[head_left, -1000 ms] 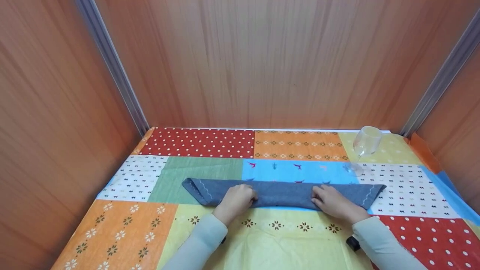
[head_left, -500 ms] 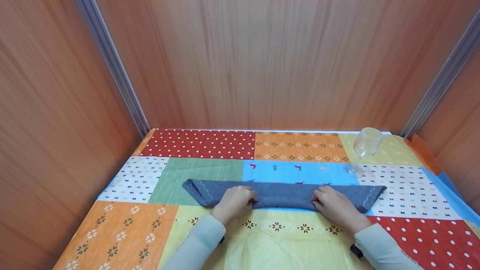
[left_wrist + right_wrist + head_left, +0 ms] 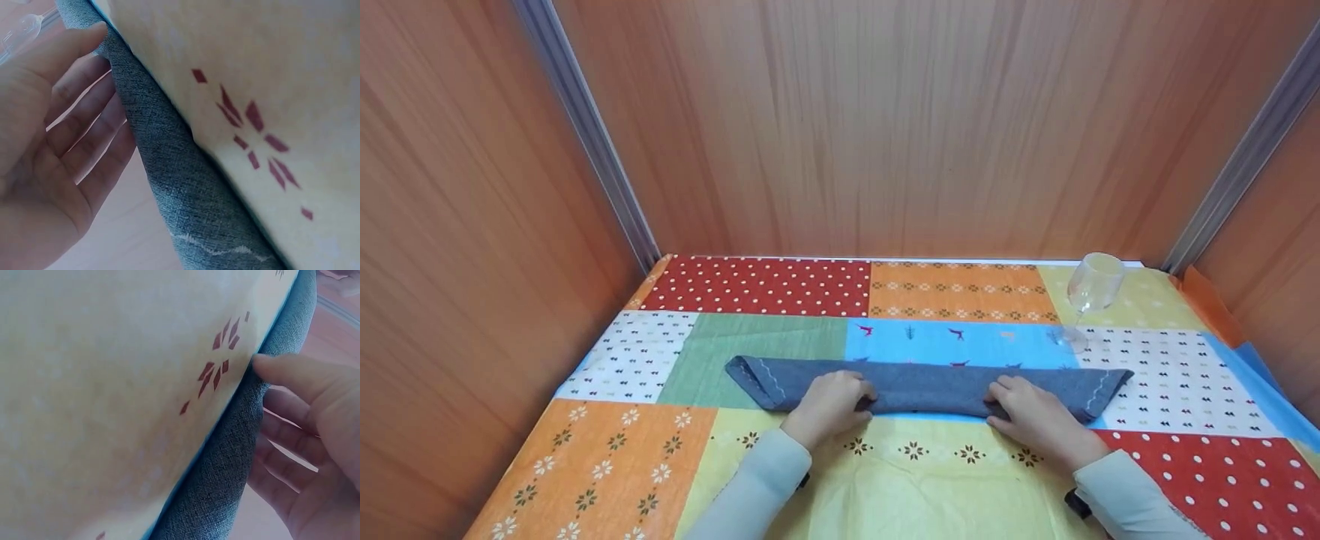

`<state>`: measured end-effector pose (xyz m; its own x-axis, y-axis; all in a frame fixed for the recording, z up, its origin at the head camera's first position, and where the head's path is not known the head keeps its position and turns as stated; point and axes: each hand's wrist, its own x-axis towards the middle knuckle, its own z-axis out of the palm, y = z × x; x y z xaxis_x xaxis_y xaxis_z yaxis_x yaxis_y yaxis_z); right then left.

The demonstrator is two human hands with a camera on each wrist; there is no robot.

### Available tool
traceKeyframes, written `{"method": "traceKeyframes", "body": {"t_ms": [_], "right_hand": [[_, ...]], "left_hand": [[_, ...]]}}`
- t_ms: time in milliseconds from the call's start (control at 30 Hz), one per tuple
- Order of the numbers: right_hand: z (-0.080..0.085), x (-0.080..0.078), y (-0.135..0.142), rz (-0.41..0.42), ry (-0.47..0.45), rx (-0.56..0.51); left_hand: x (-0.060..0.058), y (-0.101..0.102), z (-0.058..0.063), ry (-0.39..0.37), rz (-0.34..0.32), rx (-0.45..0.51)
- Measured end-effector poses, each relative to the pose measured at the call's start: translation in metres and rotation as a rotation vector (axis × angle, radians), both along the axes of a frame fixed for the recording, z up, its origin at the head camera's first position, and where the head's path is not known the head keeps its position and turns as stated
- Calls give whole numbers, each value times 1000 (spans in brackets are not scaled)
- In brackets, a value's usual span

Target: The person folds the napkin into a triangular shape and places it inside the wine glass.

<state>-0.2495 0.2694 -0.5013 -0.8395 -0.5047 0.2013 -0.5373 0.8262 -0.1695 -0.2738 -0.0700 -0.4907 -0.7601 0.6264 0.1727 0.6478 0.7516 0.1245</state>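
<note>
A blue-grey cloth (image 3: 930,387), folded into a long narrow strip with slanted ends and white wavy stitching, lies across the middle of the table. My left hand (image 3: 829,405) holds its near edge left of centre, fingers over the top and thumb at the front. In the left wrist view, the cloth (image 3: 154,140) passes between the thumb and fingers. Right of centre, my right hand (image 3: 1035,416) holds the same edge. The right wrist view shows the right thumb (image 3: 281,368) at the cloth's edge and the other fingers at its opposite side.
A clear stemmed wine glass (image 3: 1095,285) stands at the back right, beyond the cloth's right end. A patchwork-patterned tablecloth (image 3: 622,465) covers the table. Wood-grain panels (image 3: 885,127) rise behind it and at both sides.
Both thumbs have moved away from the fingers and down toward the near edge. The right wrist has shifted slightly nearer. The cloth keeps its place and shape.
</note>
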Motion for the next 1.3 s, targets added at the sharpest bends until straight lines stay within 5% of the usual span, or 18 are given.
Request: {"method": "traceKeyframes", "body": {"t_ms": [300, 733, 1067, 1300], "right_hand": [[0, 0, -3, -22, 9, 21], [-3, -6, -2, -61, 31, 17], [-5, -14, 0, -35, 35, 24], [-5, -24, 1, -66, -59, -34]], "left_hand": [[-2, -1, -3, 12, -12, 15], [-18, -7, -6, -152, 13, 129], [-34, -11, 3, -400, 69, 153], [-42, -10, 5, -424, 108, 174]]}}
